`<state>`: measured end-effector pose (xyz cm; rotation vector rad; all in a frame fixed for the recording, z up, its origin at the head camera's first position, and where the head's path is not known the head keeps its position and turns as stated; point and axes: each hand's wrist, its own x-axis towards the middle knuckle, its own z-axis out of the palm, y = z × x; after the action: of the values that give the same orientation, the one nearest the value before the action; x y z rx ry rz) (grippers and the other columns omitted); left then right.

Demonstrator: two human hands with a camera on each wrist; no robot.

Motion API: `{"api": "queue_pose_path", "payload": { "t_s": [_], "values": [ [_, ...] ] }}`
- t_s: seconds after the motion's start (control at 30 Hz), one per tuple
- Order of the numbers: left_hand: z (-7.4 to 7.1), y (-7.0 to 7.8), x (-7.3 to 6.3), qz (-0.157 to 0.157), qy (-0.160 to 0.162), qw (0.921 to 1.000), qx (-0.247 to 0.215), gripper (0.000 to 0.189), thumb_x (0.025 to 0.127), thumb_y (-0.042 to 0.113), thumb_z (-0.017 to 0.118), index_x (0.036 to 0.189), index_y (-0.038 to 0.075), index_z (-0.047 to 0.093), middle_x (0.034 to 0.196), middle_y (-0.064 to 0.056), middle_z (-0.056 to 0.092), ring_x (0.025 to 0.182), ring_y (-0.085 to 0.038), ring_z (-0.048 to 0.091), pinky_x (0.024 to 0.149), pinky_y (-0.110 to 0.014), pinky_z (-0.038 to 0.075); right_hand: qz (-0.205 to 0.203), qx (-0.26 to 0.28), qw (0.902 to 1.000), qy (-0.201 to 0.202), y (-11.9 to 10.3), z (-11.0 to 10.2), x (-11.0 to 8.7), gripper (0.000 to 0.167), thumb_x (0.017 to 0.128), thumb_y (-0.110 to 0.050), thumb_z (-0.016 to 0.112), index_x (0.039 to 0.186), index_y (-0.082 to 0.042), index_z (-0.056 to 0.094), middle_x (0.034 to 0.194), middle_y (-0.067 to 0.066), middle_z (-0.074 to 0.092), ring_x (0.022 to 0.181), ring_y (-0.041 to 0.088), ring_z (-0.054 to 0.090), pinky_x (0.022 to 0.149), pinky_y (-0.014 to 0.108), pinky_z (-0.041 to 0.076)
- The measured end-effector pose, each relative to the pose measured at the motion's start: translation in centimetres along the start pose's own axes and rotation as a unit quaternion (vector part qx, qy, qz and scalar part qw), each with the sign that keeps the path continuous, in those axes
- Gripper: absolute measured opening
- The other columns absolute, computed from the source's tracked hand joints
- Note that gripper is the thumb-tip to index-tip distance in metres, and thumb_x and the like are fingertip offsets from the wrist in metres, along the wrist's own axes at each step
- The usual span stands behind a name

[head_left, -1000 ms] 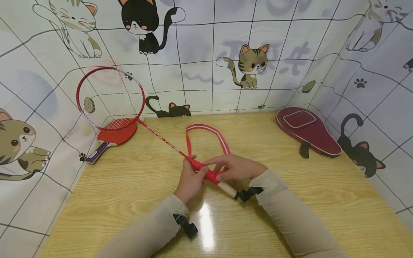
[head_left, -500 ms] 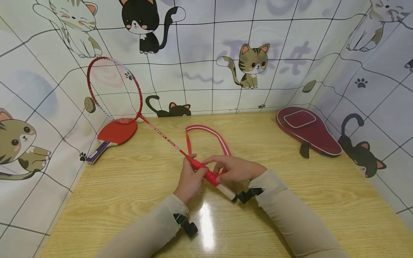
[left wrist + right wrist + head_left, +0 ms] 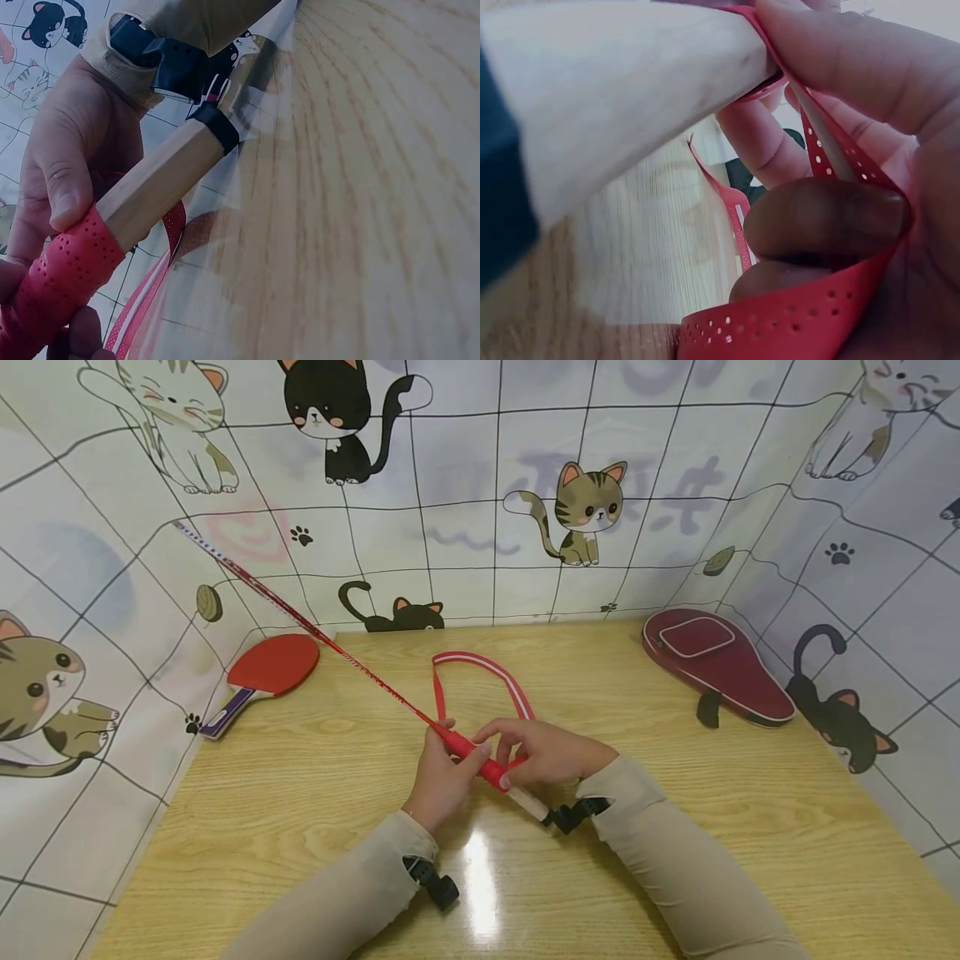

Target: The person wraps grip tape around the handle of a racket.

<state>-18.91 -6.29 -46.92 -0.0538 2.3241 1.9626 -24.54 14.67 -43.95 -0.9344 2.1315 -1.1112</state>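
Note:
A red badminton racket (image 3: pixel 367 675) slants across the head view, its head seen edge-on at the upper left. My left hand (image 3: pixel 441 783) holds the upper handle, thumb on top. Red perforated grip tape (image 3: pixel 64 281) is wrapped round that upper part. Below it the bare wooden handle (image 3: pixel 161 176) runs to a black end band (image 3: pixel 215 129). My right hand (image 3: pixel 558 750) pinches the tape at the edge of the wrap. In the right wrist view, the loose tape strip (image 3: pixel 780 319) passes round its curled fingers. The strip's tail loops over the table beyond the hands.
A red table tennis bat (image 3: pixel 276 663) lies at the back left of the wooden table (image 3: pixel 315 852). At the back right rests a dark red bat case (image 3: pixel 712 664) with a black tab. Cat-patterned sheeting (image 3: pixel 465 468) walls the back and sides.
The racket has rolled about its long axis, so its head went from face-on to edge-on. Both hands stay near the same spot on the handle.

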Motion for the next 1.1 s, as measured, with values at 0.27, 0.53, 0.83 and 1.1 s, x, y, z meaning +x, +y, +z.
{"api": "queue_pose_path", "payload": {
  "t_s": [0.27, 0.53, 0.83, 1.1],
  "values": [
    [0.05, -0.17, 0.24, 0.001, 0.003, 0.9996, -0.027, 0.073, 0.098, 0.018, 0.07, 0.155, 0.002, 0.027, 0.131, -0.021, 0.051, 0.106, -0.029, 0.065, 0.086, -0.031, 0.055, 0.005, 0.001, 0.9998, -0.017, -0.33, -0.39, -0.11, 0.062, 0.095, -0.013, 0.077, 0.151, -0.03, 0.055, 0.109, -0.003, 0.073, 0.089, 0.019, 0.069, 0.079, 0.034, 0.054],
    [0.12, -0.19, 0.33, -0.004, 0.011, 0.9993, -0.034, 0.071, 0.093, 0.01, 0.065, 0.154, 0.003, 0.029, 0.127, -0.019, 0.051, 0.103, -0.027, 0.06, 0.082, -0.03, 0.052, 0.018, 0.044, 0.9976, -0.05, -0.31, -0.5, -0.27, 0.068, 0.098, -0.004, 0.068, 0.156, -0.035, 0.048, 0.114, -0.002, 0.078, 0.102, 0.021, 0.072, 0.083, 0.035, 0.052],
    [0.14, -0.15, 0.23, 0.0, 0.011, 0.9994, -0.032, 0.072, 0.092, 0.01, 0.065, 0.153, 0.002, 0.029, 0.136, -0.022, 0.049, 0.106, -0.028, 0.06, 0.085, -0.031, 0.054, 0.006, 0.028, 0.999, -0.035, -0.19, -0.01, 0.06, 0.065, 0.096, -0.004, 0.069, 0.15, -0.033, 0.048, 0.105, 0.0, 0.077, 0.088, 0.022, 0.071, 0.082, 0.038, 0.055],
    [0.0, 0.13, -0.18, 0.004, 0.005, 1.0, 0.001, 0.081, 0.097, 0.03, 0.076, 0.155, 0.003, 0.026, 0.135, -0.023, 0.055, 0.103, -0.028, 0.064, 0.083, -0.031, 0.056, -0.006, 0.004, 0.9998, -0.017, -0.13, 0.22, 0.14, 0.063, 0.093, -0.011, 0.08, 0.146, -0.029, 0.051, 0.103, 0.003, 0.072, 0.087, 0.02, 0.072, 0.084, 0.038, 0.057]
  ]
}}
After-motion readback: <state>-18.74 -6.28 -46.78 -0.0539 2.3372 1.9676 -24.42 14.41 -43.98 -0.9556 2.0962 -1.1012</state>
